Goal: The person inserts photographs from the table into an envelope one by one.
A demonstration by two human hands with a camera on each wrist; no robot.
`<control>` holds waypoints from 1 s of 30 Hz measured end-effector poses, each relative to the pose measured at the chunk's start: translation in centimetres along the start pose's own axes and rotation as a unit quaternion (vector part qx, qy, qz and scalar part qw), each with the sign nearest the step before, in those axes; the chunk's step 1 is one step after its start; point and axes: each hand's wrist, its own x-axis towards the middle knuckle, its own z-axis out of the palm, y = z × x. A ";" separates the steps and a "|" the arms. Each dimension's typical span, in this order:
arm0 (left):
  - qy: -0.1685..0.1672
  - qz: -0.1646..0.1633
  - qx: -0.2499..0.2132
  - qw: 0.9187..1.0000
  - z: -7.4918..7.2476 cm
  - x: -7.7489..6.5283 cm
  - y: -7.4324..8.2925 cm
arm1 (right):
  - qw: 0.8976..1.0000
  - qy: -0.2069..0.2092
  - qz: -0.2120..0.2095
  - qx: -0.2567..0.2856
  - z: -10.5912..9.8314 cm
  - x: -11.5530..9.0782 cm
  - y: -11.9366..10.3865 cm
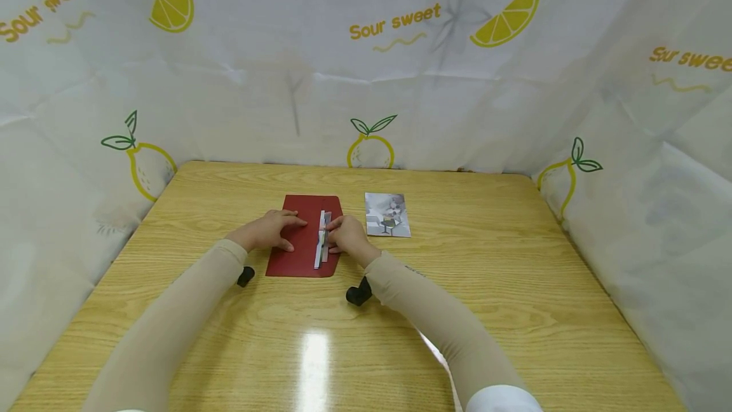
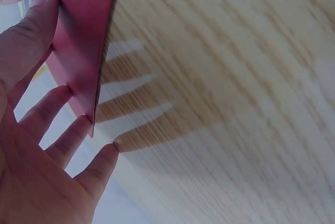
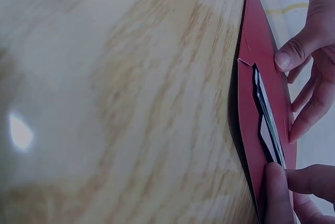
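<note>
A red paper envelope lies on the table, with a thin stack of cards showing edge-on in its opening near the right side. My left hand rests on the envelope's left part, fingers spread and thumb toward me. From the right, my right hand pinches the cards at the opening between thumb and forefinger. In the right wrist view the card edges sit within the envelope's slit, and their lower end is covered by the right fingers. How deep the cards sit is hidden.
A grey and white printed card lies flat on the wooden table, to the right of the envelope. Black wrist-camera mounts hang below both wrists. Behind the table and along its sides hangs a white lemon-print cloth.
</note>
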 end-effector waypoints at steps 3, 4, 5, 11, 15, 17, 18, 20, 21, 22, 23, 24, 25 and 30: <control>0.000 0.001 0.000 1.000 -0.1 -0.1 0.1 | 1.000 0.002 0.001 -0.003 0.0 0.0 0.0; 0.000 0.001 -0.001 1.000 -0.1 -0.1 0.1 | 1.000 0.003 0.001 -0.004 0.1 0.1 0.0; -0.001 0.000 -0.001 1.000 -0.1 -0.1 0.1 | 1.000 0.004 0.002 -0.005 0.1 0.1 0.0; 0.001 0.000 0.000 1.000 -0.1 0.0 0.2 | 1.000 0.015 0.010 -0.013 0.1 0.4 0.0; 0.001 -0.002 0.001 1.000 -0.1 0.0 0.3 | 1.000 0.019 0.014 -0.018 0.1 0.5 -0.1; 0.001 -0.003 0.000 1.000 -0.1 -0.1 0.3 | 1.000 0.020 0.013 -0.020 0.1 0.5 -0.2; 0.001 -0.003 0.001 1.000 -0.1 -0.1 0.3 | 0.999 0.020 0.012 -0.021 0.1 0.4 -0.2; 0.001 -0.002 0.001 1.000 -0.2 -0.1 0.4 | 0.999 0.021 0.010 -0.024 0.0 0.3 -0.2; 0.001 -0.002 0.002 1.000 -0.2 -0.1 0.4 | 0.999 0.021 0.008 -0.024 0.0 0.2 -0.2; 0.001 -0.001 0.001 1.000 -0.2 -0.1 0.4 | 0.999 0.021 0.006 -0.025 0.0 0.2 -0.3; 0.001 -0.001 0.001 1.000 -0.2 -0.1 0.4 | 0.999 0.021 0.004 -0.027 0.0 0.1 -0.3; 0.000 -0.002 0.000 1.000 -0.2 -0.1 0.4 | 0.999 0.022 0.003 -0.028 0.0 0.0 -0.3; -0.001 -0.002 0.000 1.000 -0.3 -0.1 0.5 | 0.999 0.023 0.001 -0.029 -0.1 0.0 -0.3; -0.001 -0.004 -0.001 1.000 -0.3 -0.1 0.5 | 0.999 0.026 -0.002 -0.033 -0.1 -0.1 -0.3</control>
